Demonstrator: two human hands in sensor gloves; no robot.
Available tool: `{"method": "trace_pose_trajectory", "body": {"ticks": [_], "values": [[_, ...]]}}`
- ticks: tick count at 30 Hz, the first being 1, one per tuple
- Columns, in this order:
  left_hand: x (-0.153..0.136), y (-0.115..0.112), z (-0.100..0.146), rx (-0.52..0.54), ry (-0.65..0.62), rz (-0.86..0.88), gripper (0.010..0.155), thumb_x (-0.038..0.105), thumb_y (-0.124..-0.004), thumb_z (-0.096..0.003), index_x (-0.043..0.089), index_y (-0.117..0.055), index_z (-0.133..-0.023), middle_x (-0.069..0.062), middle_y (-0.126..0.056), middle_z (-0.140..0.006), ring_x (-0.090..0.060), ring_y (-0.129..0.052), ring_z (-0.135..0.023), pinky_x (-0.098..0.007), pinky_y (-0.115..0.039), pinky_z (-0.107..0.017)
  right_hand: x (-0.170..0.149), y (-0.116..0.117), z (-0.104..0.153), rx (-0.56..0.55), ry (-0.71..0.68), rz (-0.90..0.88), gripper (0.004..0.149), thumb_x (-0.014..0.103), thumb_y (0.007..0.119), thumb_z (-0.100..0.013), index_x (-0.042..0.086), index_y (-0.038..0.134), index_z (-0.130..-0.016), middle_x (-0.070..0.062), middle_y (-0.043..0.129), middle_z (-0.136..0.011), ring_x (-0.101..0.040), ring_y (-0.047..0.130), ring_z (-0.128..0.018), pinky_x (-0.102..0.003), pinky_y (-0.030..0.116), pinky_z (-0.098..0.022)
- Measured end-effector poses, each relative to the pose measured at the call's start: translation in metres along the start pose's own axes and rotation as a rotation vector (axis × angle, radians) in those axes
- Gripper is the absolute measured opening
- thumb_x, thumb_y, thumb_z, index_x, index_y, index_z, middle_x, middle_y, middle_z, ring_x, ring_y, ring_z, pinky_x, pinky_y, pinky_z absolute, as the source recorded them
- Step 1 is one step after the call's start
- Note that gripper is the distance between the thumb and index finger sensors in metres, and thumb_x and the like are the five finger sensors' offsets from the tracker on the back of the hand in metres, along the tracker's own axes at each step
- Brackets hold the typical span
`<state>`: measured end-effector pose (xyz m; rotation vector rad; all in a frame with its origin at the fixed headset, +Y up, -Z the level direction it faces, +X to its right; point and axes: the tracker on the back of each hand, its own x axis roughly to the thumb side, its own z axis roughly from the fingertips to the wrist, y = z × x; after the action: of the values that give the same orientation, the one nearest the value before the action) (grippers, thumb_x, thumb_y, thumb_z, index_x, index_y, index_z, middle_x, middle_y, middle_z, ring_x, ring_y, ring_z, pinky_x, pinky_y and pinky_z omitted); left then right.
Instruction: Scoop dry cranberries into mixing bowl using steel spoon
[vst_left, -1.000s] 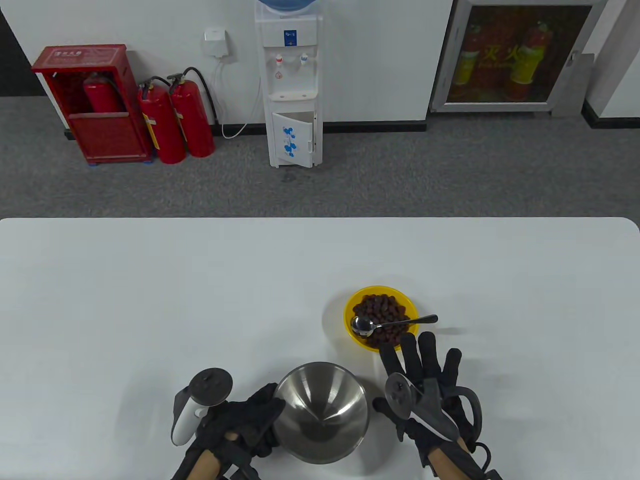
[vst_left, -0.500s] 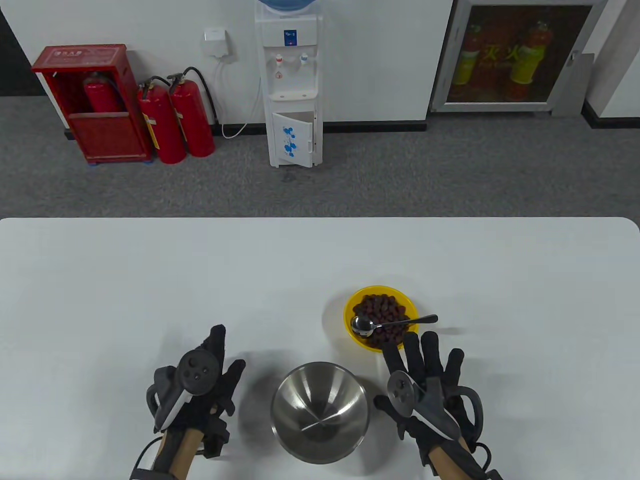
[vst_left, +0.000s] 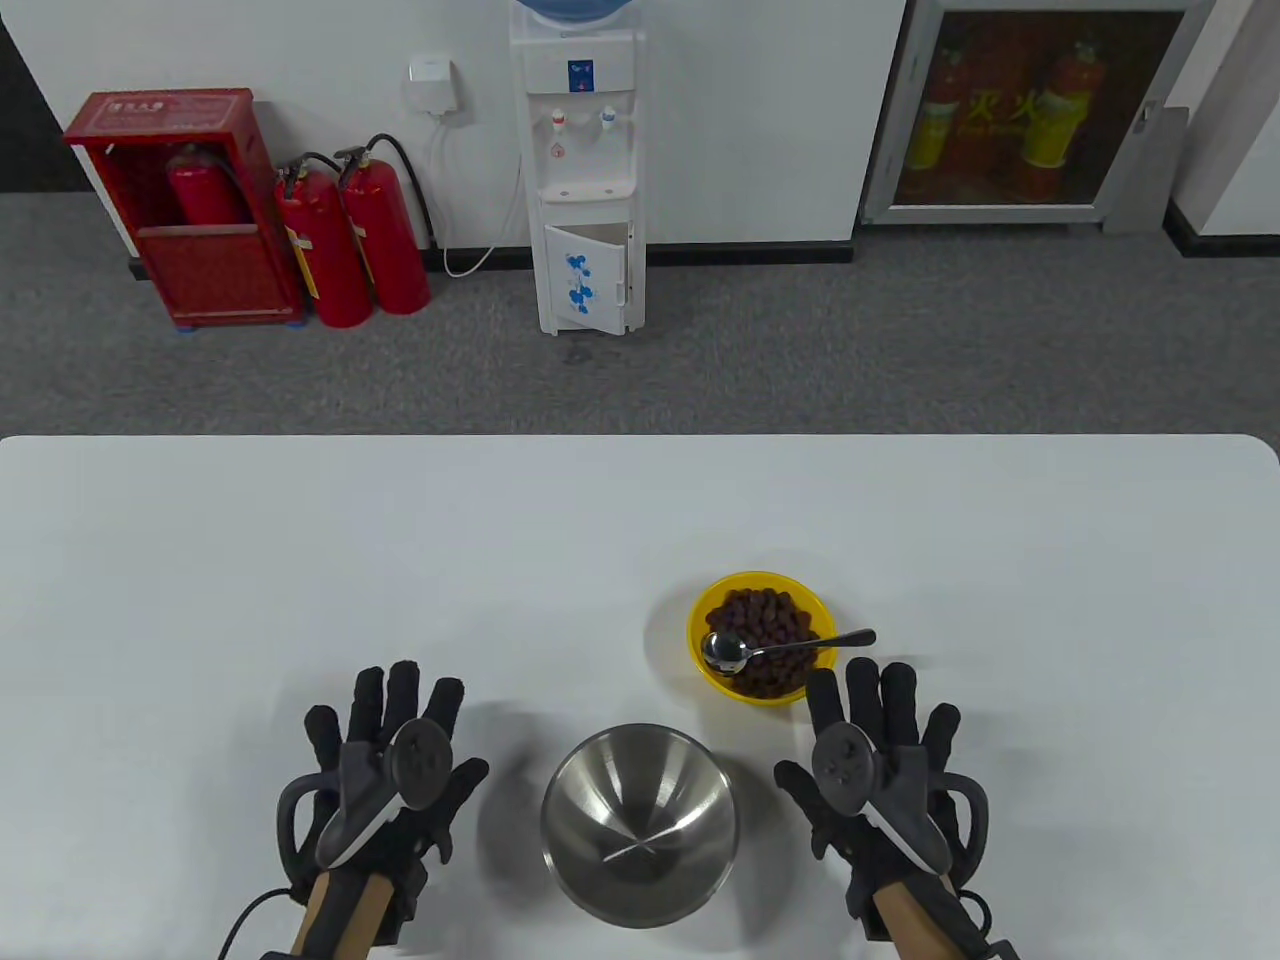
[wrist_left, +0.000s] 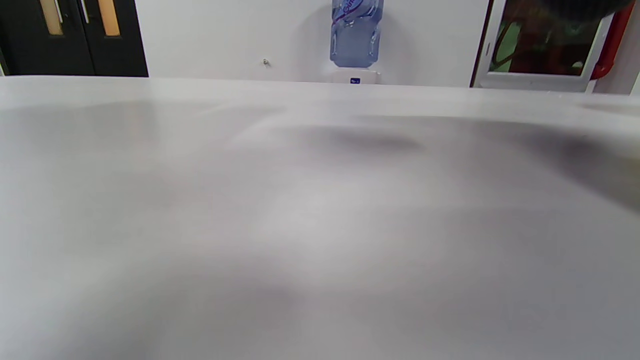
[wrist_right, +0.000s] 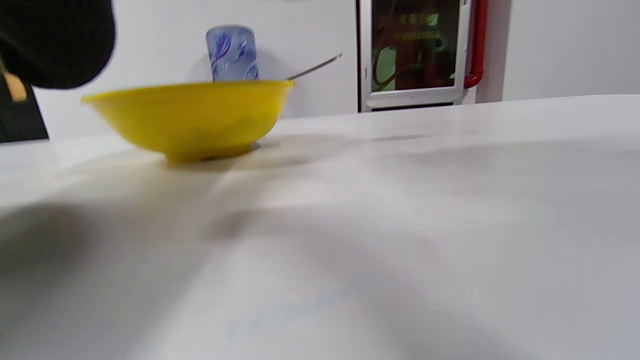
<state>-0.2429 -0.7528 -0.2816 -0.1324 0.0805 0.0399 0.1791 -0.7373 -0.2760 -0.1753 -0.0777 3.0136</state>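
Cranberries (vst_left: 765, 628): dark red-brown heap filling the yellow bowl, toward the right of the bench's near half.
Bench (vst_left: 300, 560): white, wide, carrying everything.
Mixing bowl (vst_left: 640, 822): bare steel, at the near edge around the middle, between the two hands and touched by neither.
Left hand (vst_left: 385, 770): flat, palm down, fingers spread wide, holding nothing, just left of the mixing bowl.
Right hand (vst_left: 880, 760): also flat with fingers fanned wide, holding nothing, right of the mixing bowl; its fingertips lie just beside the yellow bowl's near rim.
Yellow bowl (vst_left: 700, 640): beyond the mixing bowl, slightly right.
Steel spoon (vst_left: 780, 647): across the yellow bowl, its scoop on the cranberries at left, handle jutting over the right rim.
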Motion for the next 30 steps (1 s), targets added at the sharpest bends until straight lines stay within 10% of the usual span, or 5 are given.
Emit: {"method": "trace_pose_trajectory", "body": {"ticks": [8, 20, 30], "values": [[0.010, 0.001, 0.006, -0.003, -0.085, 0.100, 0.077, 0.073, -0.059, -0.0431, 0.055, -0.015, -0.104, 0.011, -0.003, -0.121, -0.024, -0.004, -0.117, -0.069, -0.006, -0.074, -0.044, -0.020, -0.039, -0.139, 0.319, -0.480, 0.066, 0.054, 0.075, -0.046, 0.027, 0.056, -0.103, -0.006, 0.056, -0.107, -0.032, 0.061, -0.097, -0.060, 0.053, -0.068], [0.002, 0.003, 0.003, -0.002, -0.061, 0.085, 0.077, 0.074, -0.059, -0.0429, 0.053, -0.020, -0.106, 0.010, -0.004, -0.122, -0.025, -0.004, -0.117, -0.069, -0.004, -0.073, -0.051, 0.013, -0.105, 0.129, 0.495, -0.647, 0.066, 0.050, 0.077, -0.048, 0.029, 0.050, -0.104, -0.009, 0.072, -0.097, -0.030, 0.080, -0.080, -0.054, 0.067, -0.056], [0.005, 0.001, 0.003, -0.008, -0.071, 0.070, 0.077, 0.074, -0.059, -0.0431, 0.053, -0.020, -0.105, 0.010, -0.005, -0.122, -0.025, -0.004, -0.117, -0.069, -0.004, -0.073, -0.044, -0.011, -0.098, 0.048, 0.450, -0.751, 0.050, 0.045, 0.089, -0.043, 0.017, 0.082, -0.084, -0.003, 0.097, -0.064, -0.016, 0.097, -0.043, -0.044, 0.082, -0.037]]}}
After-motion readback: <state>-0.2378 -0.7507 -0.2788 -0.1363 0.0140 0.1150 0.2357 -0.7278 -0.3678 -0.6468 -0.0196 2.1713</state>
